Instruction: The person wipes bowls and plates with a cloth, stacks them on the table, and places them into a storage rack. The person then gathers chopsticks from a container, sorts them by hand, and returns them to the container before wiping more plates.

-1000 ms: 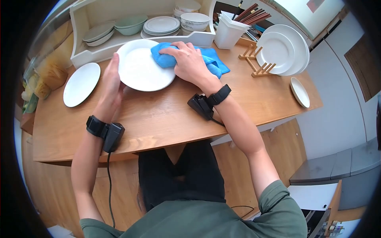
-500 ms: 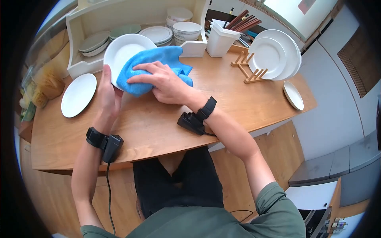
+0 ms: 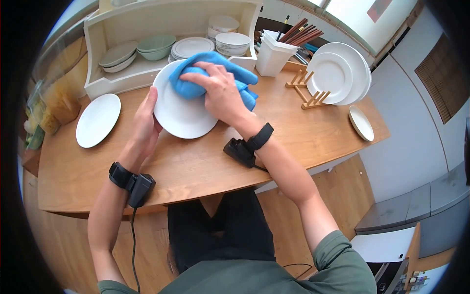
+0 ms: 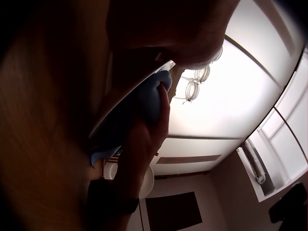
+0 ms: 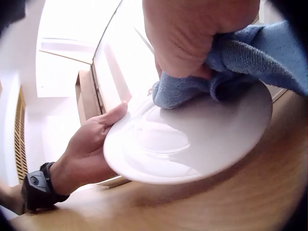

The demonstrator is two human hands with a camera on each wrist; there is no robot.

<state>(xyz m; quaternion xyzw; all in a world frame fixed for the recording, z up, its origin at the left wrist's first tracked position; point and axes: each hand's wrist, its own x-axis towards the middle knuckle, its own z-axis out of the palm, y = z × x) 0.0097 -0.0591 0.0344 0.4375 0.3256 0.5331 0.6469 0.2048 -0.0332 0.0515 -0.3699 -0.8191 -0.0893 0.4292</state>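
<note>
My left hand (image 3: 145,122) grips a round white plate (image 3: 186,120) by its left edge, thumb on the rim and the other fingers behind it. The plate is held tilted above the wooden table. Bunched in my right hand (image 3: 221,90) is a blue cloth (image 3: 188,88), pressed on the plate's upper part; loose folds hang off to the right. In the right wrist view the cloth (image 5: 180,91) lies against the glossy face of the plate (image 5: 192,144), and the left thumb shows at the rim. The left wrist view is dark, with the cloth (image 4: 149,101) seen edge-on.
A white oval plate (image 3: 98,121) lies on the table at left. Behind stands a white shelf (image 3: 117,83) with stacked bowls and plates. To the right are a white chopstick holder (image 3: 274,54), a wooden rack (image 3: 309,95) with upright plates, and a small dish (image 3: 361,123).
The cloth has swept down across the plate to its lower right, then back up to its upper part. The plate dipped left, then came back right and turned more face-up.
</note>
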